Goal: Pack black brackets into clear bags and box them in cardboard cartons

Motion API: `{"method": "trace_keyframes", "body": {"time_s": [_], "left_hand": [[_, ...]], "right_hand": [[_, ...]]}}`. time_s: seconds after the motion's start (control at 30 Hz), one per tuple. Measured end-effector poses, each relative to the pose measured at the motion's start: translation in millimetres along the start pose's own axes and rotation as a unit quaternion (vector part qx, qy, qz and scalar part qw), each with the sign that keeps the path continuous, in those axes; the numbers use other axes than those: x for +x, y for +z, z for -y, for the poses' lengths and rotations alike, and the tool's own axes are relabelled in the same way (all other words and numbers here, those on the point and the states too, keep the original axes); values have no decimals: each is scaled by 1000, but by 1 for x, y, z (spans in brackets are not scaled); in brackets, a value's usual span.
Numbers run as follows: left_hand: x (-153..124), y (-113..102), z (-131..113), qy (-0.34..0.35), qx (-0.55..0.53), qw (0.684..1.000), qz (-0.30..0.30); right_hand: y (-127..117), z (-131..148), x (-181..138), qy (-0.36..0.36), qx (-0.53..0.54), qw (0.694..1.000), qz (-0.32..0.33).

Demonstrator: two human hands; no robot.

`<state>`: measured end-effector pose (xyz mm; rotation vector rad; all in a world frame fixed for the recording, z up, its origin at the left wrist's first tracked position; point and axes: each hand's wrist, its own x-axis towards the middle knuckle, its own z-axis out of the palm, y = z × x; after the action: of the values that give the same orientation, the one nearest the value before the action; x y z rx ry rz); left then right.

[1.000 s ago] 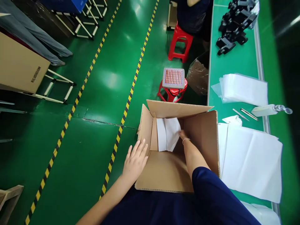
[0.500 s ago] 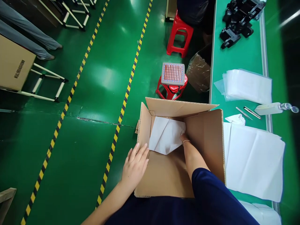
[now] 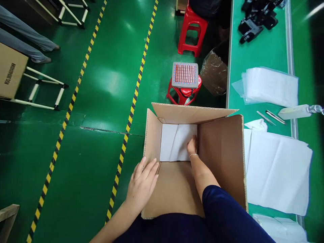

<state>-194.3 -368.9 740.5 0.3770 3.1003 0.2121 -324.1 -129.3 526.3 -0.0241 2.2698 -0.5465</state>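
An open cardboard box (image 3: pixel 174 189) stands in front of my body. Flat on its bottom lies a white sheet (image 3: pixel 169 141) with a crease across it. My left hand (image 3: pixel 141 184) is open, fingers stretched over the top edge of the box's left wall. Deep inside the box, my right hand (image 3: pixel 192 145) rests on the right part of the sheet. Its fingers look curled in, with nothing visible in them, and the fingertips are partly hidden.
On the green table (image 3: pixel 263 57) at right lie white sheets (image 3: pixel 280 172), clear bags (image 3: pixel 272 87), a bottle (image 3: pixel 295 112), tweezers (image 3: pixel 275 117) and black equipment (image 3: pixel 258 22). Beyond the box, a red stool (image 3: pixel 186 91) carries a grey tray (image 3: pixel 185 75). Someone's legs (image 3: pixel 30 37) show at upper left.
The white sheet, raised and tilted before, now lies flat on the box bottom. My right hand has moved left from the sheet's edge onto its surface. My left hand stays on the box edge.
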Motion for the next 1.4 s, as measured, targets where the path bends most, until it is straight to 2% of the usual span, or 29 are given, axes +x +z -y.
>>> {"method": "trace_keyframes", "body": {"time_s": [0.17,0.27,0.4,0.57,0.63,0.7,0.77,0.8,0.87,0.9,0.97,1.0,1.03,1.07,1.13,1.2,1.3,1.4], "left_hand": [[-4,4,1,-4,-7,1000,-3],[-6,9,4,-16,-26,999,-11],[-3,8,4,-20,-72,997,-10],[-1,-5,0,-51,-99,993,42],[-5,-8,0,-48,-96,993,47],[-9,-10,3,-9,-99,994,45],[-11,-9,9,63,-109,991,48],[-11,-9,12,103,-116,986,52],[-11,-7,16,170,-129,975,61],[-10,-7,17,194,-132,970,62],[-10,-6,18,224,-130,964,61],[-10,-6,18,234,-128,962,59],[-11,-6,17,240,-126,961,59],[-12,-6,17,243,-125,960,57],[-15,-5,14,238,-123,962,50],[-18,-4,10,226,-116,966,45],[-19,0,3,216,-92,971,44],[-17,4,-2,211,-60,974,60]], "right_hand": [[37,29,15,0,-90,994,59],[38,32,26,22,-115,990,83],[-1,37,29,-1,-120,985,124],[-64,81,5,-37,-68,986,151],[-83,98,-9,-47,-15,990,129],[-99,96,-33,-69,49,993,84],[-107,67,-81,-117,120,986,-14],[-103,43,-118,-139,156,975,-76],[-69,-6,-220,-121,249,944,-179],[-40,-25,-278,-93,304,929,-192],[38,-43,-382,-32,417,890,-185],[81,-43,-420,2,472,862,-184],[124,-38,-445,43,526,826,-200],[165,-31,-457,85,572,785,-219],[235,-15,-448,203,629,702,-264],[288,-2,-413,263,636,679,-256],[338,13,-360,290,638,685,-202],[361,26,-327,272,631,711,-148]]}}
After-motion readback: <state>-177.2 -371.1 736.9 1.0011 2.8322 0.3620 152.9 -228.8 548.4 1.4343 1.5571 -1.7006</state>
